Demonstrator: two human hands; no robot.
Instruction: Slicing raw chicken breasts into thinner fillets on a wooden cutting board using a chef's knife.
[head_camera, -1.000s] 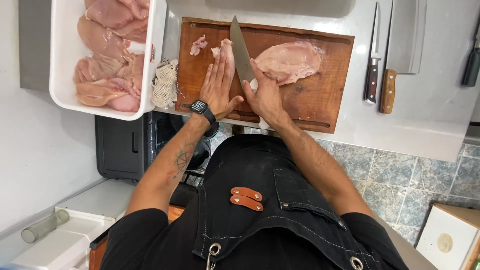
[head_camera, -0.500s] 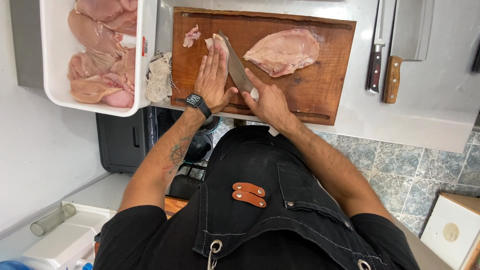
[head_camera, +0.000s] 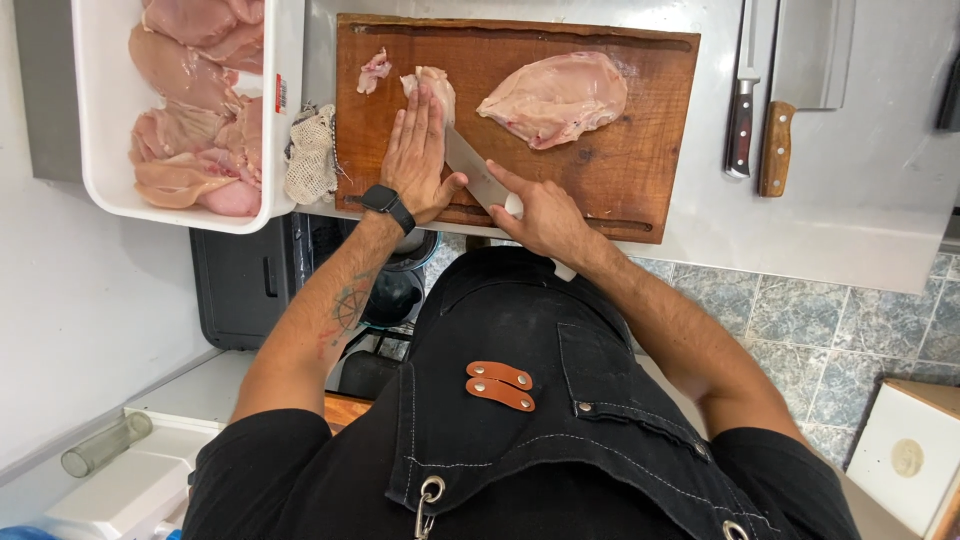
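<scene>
My left hand (head_camera: 418, 155) lies flat, fingers together, pressing on a small piece of raw chicken (head_camera: 437, 85) on the wooden cutting board (head_camera: 640, 170). My right hand (head_camera: 540, 210) grips the white handle of a chef's knife (head_camera: 472, 170), index finger along the spine; the blade slides sideways under my left palm. A large raw chicken breast (head_camera: 555, 97) lies on the board to the right, apart from both hands. A small meat scrap (head_camera: 375, 72) sits near the board's far left corner.
A white tub (head_camera: 100, 120) holding several raw chicken breasts stands left of the board, a mesh cloth (head_camera: 312, 155) beside it. On the steel counter (head_camera: 850, 220) to the right lie a dark-handled knife (head_camera: 742, 110) and a wooden-handled cleaver (head_camera: 790, 110).
The knife swung from pointing away to lying sideways beneath my left palm. My left hand stayed flat on the small piece. The view shifted slightly.
</scene>
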